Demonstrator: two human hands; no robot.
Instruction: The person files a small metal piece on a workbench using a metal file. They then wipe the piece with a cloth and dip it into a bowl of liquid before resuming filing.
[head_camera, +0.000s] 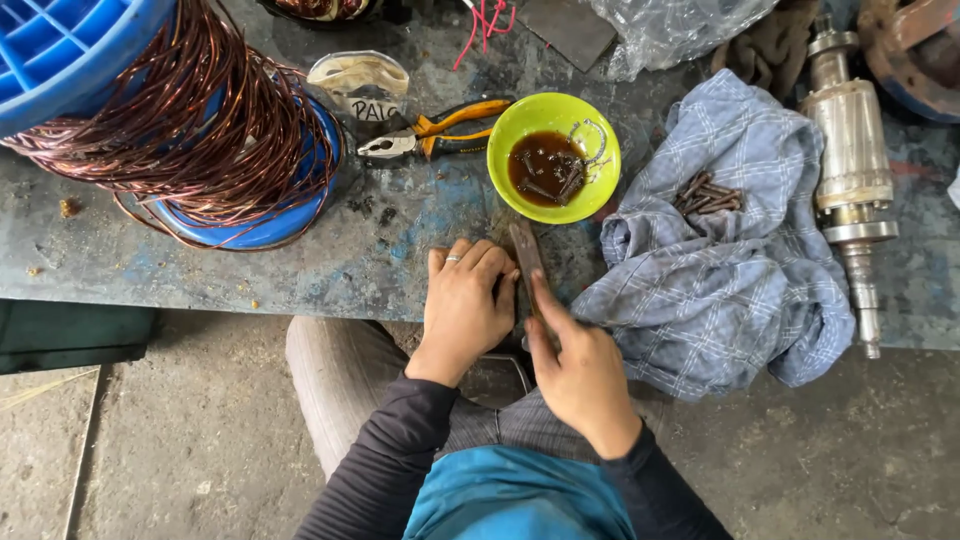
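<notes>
My right hand (578, 372) grips a flat, rusty metal file (526, 256) that points away from me across the bench edge. My left hand (464, 305) rests palm down beside it at the edge of the worn metal bench (330, 265), fingers curled over something small I cannot make out; a ring shows on one finger. Just beyond the file stands a lime green bowl (553, 112) with dark oily liquid, several bolts and a ring in it.
Orange-handled pliers (430, 136) lie left of the bowl. A coil of copper wire (200, 130) sits on a blue basket at the left. A blue checked cloth (720, 260) carries several rusty bolts (708, 194). A steel motor shaft (853, 170) lies at the right.
</notes>
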